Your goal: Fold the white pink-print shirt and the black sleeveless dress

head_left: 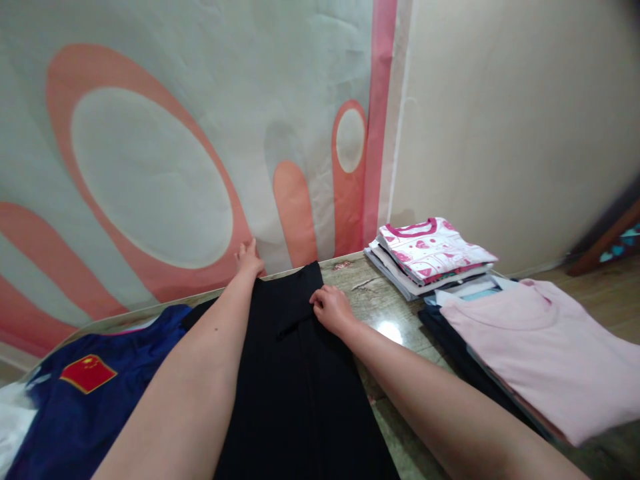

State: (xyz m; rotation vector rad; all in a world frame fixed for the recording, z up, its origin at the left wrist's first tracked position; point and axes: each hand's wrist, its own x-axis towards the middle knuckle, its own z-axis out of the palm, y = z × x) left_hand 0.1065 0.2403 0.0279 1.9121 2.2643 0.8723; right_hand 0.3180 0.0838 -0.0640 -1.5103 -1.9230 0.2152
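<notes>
A long black garment [305, 373] lies spread on the table, its narrow end toward the wall and its wider part toward me. My left hand [250, 259] reaches past its far left corner, close to the printed wall covering, with the fingers bent a little and apart. On the right, my right hand [333, 308] is closed on the garment's far right edge, thumb and fingers curled together on the cloth. A loose dark strip or fold crosses the garment beside that hand. Left of my left forearm rests a navy garment [135, 360] with a red flag patch.
A stack of folded clothes topped by a white shirt with pink prints [435, 250] stands at the back right. Nearer me is a pile with a pale pink shirt [545, 347] on top. White cloth [15, 420] shows at the left edge. A wall backs the table [373, 313].
</notes>
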